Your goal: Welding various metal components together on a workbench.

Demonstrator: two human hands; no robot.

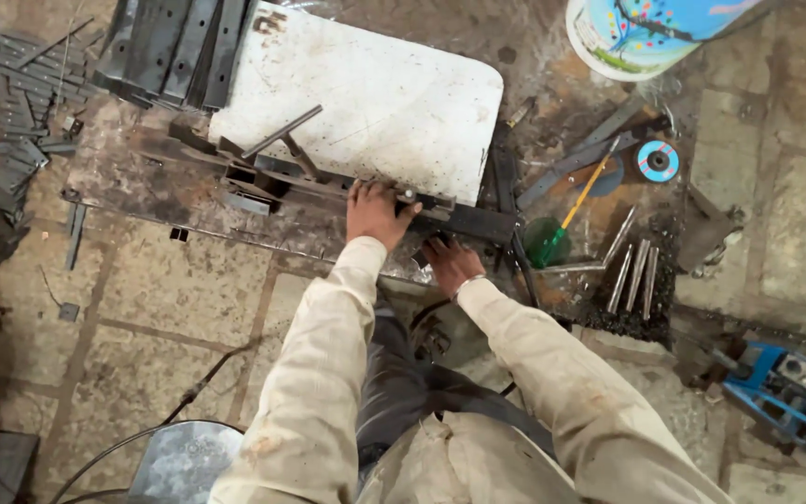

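My left hand (377,211) presses flat on the dark rusted steel bar (459,220) at the near edge of the low rusty metal tabletop (142,177); my right hand (450,263) grips beneath it. I'd keep pressure even, fingers clear of the white sheet-metal panel (375,93).

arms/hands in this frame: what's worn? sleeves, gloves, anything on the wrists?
Both arms are in long, loose, cream-coloured sleeves, creased and marked with brownish dirt stains. The left sleeve and right sleeve reach the wrists. The left hand and right hand are bare, no gloves. A thin bangle sits on the right wrist at the cuff. No watch is visible.
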